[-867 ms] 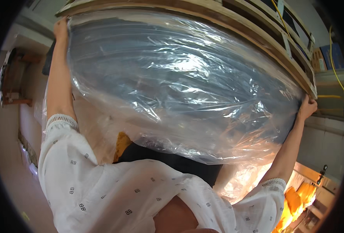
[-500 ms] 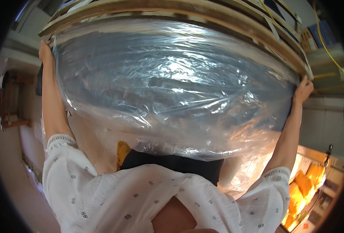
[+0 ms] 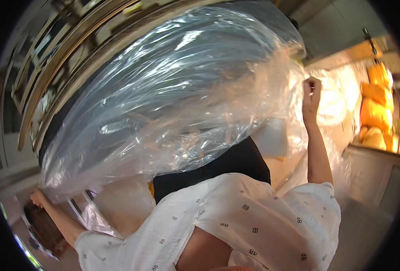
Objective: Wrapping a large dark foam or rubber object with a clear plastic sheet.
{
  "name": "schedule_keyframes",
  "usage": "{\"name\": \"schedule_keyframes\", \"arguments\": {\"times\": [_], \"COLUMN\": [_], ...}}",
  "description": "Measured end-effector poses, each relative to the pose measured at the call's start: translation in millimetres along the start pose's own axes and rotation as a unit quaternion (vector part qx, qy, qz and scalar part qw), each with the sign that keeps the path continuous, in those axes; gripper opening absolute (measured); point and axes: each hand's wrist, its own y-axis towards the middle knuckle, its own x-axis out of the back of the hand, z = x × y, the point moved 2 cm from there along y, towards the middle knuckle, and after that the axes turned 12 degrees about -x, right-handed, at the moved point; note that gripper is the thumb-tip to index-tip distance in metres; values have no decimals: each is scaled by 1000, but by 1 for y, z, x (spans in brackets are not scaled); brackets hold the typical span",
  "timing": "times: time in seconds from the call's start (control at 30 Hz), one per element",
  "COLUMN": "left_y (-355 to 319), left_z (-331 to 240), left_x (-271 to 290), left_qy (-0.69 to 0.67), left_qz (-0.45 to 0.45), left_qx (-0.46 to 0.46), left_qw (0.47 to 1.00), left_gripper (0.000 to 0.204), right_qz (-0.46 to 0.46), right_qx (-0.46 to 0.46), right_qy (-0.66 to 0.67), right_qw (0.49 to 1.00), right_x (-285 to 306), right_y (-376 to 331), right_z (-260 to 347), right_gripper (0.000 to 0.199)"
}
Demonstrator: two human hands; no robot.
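Observation:
A large sheet of clear, shiny plastic (image 3: 177,86) stretches across in front of me, wrinkled and catching the light. Through it shows a dark flat surface, whose kind I cannot make out. Out at the lower left, my left hand (image 3: 38,198) is closed on the gathered corner of the plastic. My right hand (image 3: 312,85) is raised at the right with its fingers pinched together at the sheet's right edge, where the film bunches up. The film hangs near the dark cloth (image 3: 218,169) at my waist.
Long wooden rails (image 3: 57,81) of a slatted frame run along the far left side of the sheet. On the right, brightly lit yellow bundles (image 3: 376,108) sit in a compartment, beside more crumpled clear plastic (image 3: 335,97). A grey panel (image 3: 369,171) stands below them.
My view has swung to the right. My hands have come away from the wooden rail, and the sheet's near edge now spreads slantwise between them. My left hand is lower, out to the side.

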Motion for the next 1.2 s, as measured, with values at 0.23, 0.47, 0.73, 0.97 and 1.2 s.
{"name": "schedule_keyframes", "arguments": {"times": [0.23,0.47,0.73,0.97,1.2], "left_y": [-232,-337,-338,-325,-326], "left_z": [-209,-283,-275,-274,-277], "left_x": [58,80,77,63,61], "left_qy": [-334,-474,-520,-547,-550], "left_qz": [136,123,156,207,217], "left_qx": [-606,-627,-549,-516,-516], "left_qw": [709,606,636,625,620], "left_gripper": [34,14,15,11,11], "right_qz": [168,223,298,357,317], "right_qx": [-136,-76,-196,-229,-145], "right_qy": [151,225,517,519,367], "right_qw": [965,945,778,742,862], "right_x": [-32,-54,-30,-11,-8], "right_y": [-37,21,67,97,101], "right_z": [-58,-33,2,13,28], "right_gripper": [41,35,14,17,26]}}
